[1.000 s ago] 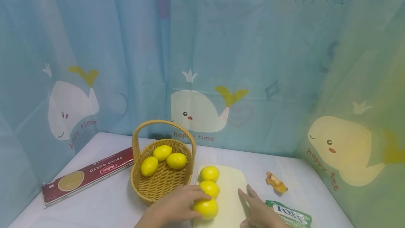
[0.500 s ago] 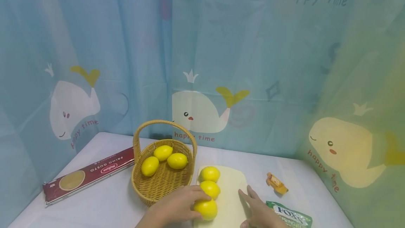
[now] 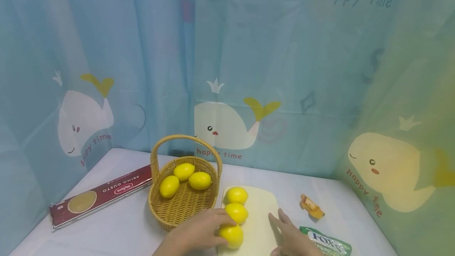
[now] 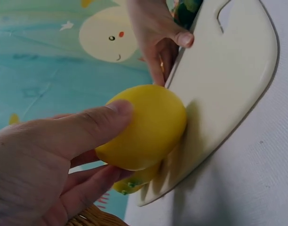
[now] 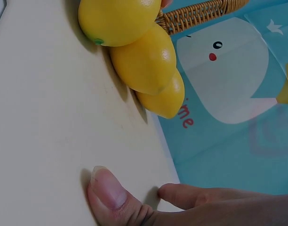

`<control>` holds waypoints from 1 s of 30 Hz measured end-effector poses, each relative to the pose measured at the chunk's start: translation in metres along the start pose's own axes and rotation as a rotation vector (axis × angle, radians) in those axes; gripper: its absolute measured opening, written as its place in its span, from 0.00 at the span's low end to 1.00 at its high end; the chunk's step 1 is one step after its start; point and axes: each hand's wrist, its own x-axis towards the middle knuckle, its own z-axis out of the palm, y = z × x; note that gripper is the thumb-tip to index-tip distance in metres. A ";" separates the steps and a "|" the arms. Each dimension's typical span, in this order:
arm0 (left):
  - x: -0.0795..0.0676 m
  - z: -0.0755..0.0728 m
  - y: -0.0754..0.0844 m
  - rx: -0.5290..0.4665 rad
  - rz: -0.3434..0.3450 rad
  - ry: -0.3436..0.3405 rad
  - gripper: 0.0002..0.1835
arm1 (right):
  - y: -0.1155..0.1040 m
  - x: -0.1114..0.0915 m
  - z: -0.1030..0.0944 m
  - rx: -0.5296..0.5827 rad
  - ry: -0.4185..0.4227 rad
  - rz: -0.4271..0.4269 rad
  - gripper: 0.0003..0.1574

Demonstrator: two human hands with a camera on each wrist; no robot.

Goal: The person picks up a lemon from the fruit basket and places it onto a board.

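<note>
Three yellow lemons stand in a row along the left side of a cream cutting board (image 3: 261, 208). My left hand (image 3: 199, 230) holds the nearest lemon (image 3: 232, 236) between thumb and fingers; in the left wrist view the thumb lies across this lemon (image 4: 151, 125). Just beyond it sit the middle lemon (image 3: 237, 213) and the far lemon (image 3: 236, 195). On the board's right edge rests my right hand (image 3: 293, 238), its fingers fairly straight. The right wrist view has its thumb (image 5: 108, 193) touching the board top.
A wicker basket (image 3: 154, 212) with an arched handle holds three more lemons, left of the board. A red spaghetti pack (image 3: 103, 198) lies farther left. To the right are a small orange packet (image 3: 311, 207) and a green Fox's bag (image 3: 328, 242). A whale-print curtain (image 3: 227, 50) hangs behind.
The nearest lemon has turned slightly in my left hand and looks narrower now. The right hand keeps its place on the board. The head view has shifted a little.
</note>
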 end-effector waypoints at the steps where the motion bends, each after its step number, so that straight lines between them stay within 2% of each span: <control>1: 0.000 -0.001 0.001 0.001 -0.004 -0.005 0.20 | 0.000 -0.001 0.000 0.003 0.000 -0.001 0.70; 8: -0.002 -0.004 0.003 -0.042 -0.065 -0.051 0.20 | -0.002 -0.004 -0.002 -0.002 0.008 -0.035 0.70; 17: -0.005 -0.005 0.007 -0.063 -0.134 -0.070 0.21 | -0.001 -0.003 -0.001 0.002 0.010 -0.017 0.71; 22: -0.004 -0.003 0.008 -0.084 -0.137 -0.066 0.21 | 0.000 -0.002 0.000 0.010 0.004 -0.007 0.71; 30: -0.001 -0.002 0.009 -0.108 -0.186 -0.111 0.20 | 0.000 -0.001 0.000 0.005 -0.001 0.003 0.70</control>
